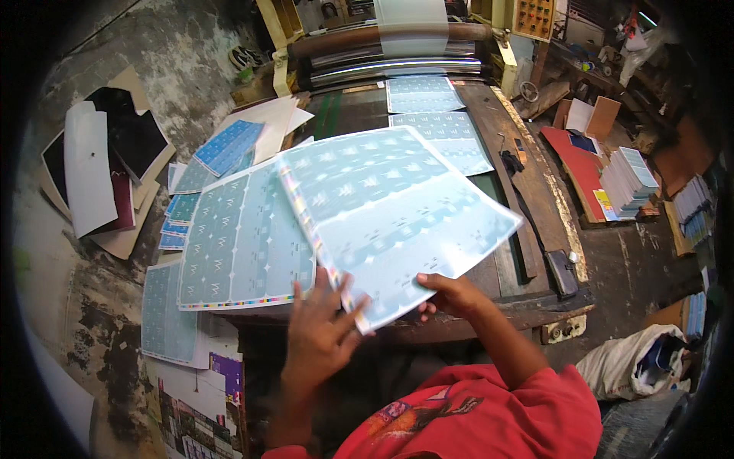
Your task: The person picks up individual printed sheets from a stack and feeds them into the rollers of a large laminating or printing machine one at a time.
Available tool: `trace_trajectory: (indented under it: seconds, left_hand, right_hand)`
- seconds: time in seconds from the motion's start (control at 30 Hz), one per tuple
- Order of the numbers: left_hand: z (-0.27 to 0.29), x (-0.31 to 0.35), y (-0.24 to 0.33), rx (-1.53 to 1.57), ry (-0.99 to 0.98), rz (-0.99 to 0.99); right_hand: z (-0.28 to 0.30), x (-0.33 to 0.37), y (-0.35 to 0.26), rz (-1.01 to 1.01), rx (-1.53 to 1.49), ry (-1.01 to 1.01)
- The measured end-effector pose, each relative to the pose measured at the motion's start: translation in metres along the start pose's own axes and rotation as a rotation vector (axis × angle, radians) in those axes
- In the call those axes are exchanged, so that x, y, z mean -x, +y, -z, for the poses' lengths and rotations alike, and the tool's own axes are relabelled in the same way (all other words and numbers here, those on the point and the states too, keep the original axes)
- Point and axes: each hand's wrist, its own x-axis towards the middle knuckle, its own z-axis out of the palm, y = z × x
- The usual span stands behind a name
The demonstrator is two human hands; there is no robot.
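A large light-blue printed sheet [397, 206], with a colour strip along its left edge, is held tilted in front of me. My right hand [451, 294] pinches its near edge, thumb on top. My left hand [319, 325] is slightly blurred, its fingers spread at the sheet's near left corner. Beneath and to the left lies a stack of similar printed sheets [245, 237], partly covered by the held one. Two more printed sheets [443, 138] lie farther ahead on the machine's feed table [489, 229].
A roller machine [390, 65] with shiny cylinders stands at the far end. Black and white boards [92, 168] lean at the left. On the right are bundles of printed cards [631, 180] on a red board [569, 164], and a white sack [634, 363]. A dark pouch [562, 273] hangs at the table's right edge.
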Motion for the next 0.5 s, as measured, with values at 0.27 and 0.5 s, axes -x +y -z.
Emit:
trace_trajectory:
  seconds: [0.27,0.5]
  left_hand:
    - [-0.028,0.021,-0.066,-0.033,0.299,0.274]
    - [0.002,0.024,-0.073,0.392,0.211,0.441]
  right_hand:
    - [0.101,-0.034,0.108,-0.13,-0.31,0.257]
    - [0.147,-0.085,0.092,-0.088,-0.422,0.381]
